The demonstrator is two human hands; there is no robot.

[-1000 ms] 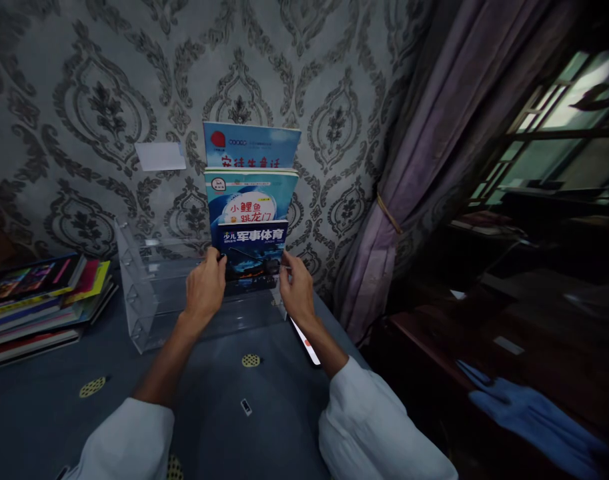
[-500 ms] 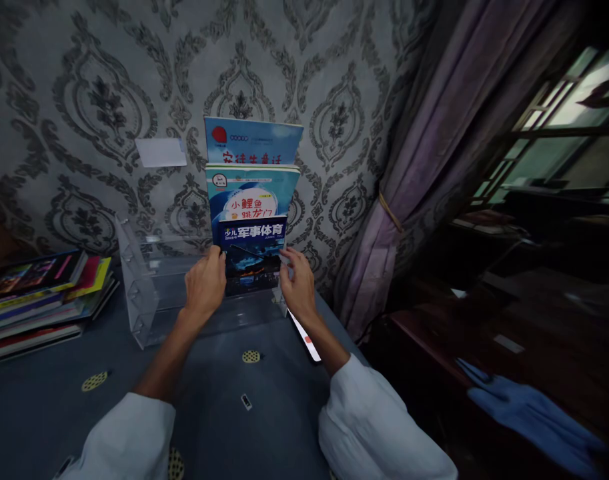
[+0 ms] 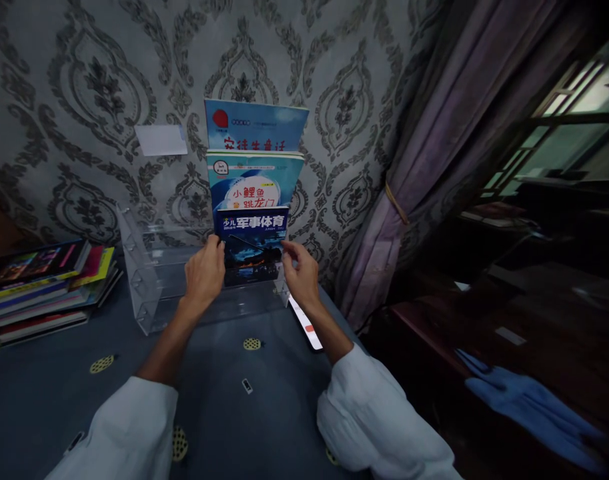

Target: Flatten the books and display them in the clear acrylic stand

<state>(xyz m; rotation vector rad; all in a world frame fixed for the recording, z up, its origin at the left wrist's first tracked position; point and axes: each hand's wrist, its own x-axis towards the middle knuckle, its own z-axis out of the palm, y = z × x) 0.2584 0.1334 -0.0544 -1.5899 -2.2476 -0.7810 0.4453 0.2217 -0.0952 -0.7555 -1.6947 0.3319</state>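
A dark blue book [image 3: 253, 250] stands upright at the front of a clear tiered rack [image 3: 171, 307]. My left hand [image 3: 205, 270] is closed on its left edge, and my right hand [image 3: 300, 270] pinches its right edge. Behind it rises a teal book [image 3: 257, 175], and higher at the back a light blue book [image 3: 257, 125]. The rack's left end panel shows plainly; its right end is partly hidden by my right hand.
On the left lies a pile of books [image 3: 39, 283]. A lit phone [image 3: 307, 327] rests beside my right forearm. Purple curtain [image 3: 379, 247] hangs at the right, with blue cloth [image 3: 529, 407] beyond on a dark surface. A white card [image 3: 161, 140] is on the wall.
The camera view has shifted slightly, so the scene sits higher in the picture. Both hands remain at the dark blue book's edges.
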